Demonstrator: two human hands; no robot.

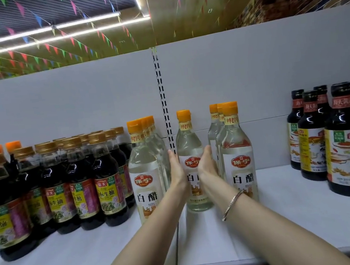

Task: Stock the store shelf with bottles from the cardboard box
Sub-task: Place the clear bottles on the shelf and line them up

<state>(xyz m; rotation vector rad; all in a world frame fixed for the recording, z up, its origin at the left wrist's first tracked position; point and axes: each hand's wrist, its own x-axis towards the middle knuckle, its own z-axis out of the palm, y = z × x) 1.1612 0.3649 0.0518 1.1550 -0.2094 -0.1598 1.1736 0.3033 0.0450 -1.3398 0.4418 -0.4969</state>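
Between both hands (177, 171), bottle (191, 152) upright.

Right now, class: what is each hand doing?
Left hand: open, straight fingers pressed against the left side of the middle white vinegar bottle.
Right hand: open, flat against the same bottle's right side.

Clear vinegar bottle (191, 152) stood upright on white shelf (279, 218), flanked by left hand (177, 170) at nine o'clock, right hand (206, 164) at three o'clock
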